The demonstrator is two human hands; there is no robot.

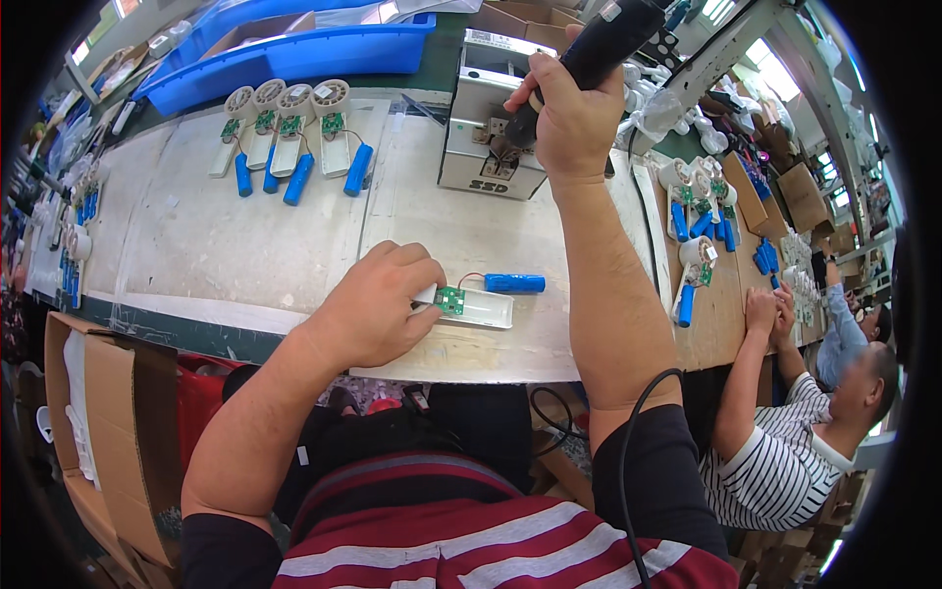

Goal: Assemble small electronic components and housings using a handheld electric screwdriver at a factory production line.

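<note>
The left hand (378, 309) presses down on the white housing (478, 307) with its green circuit board (449, 300), lying lengthwise left to right on the worktop (196, 245). The right hand (574, 118) grips a black electric screwdriver (589, 54), apparently at the grey screw feeder (481, 118), well beyond the housing.

Bright, even daylight from windows (775, 64) at top right w/ mild glare there. Soft, faint shadows on pale worn tabletop (196, 245). Centre sharp; strong fisheye bend and black vignette at edges, corners slightly blurred.
</note>
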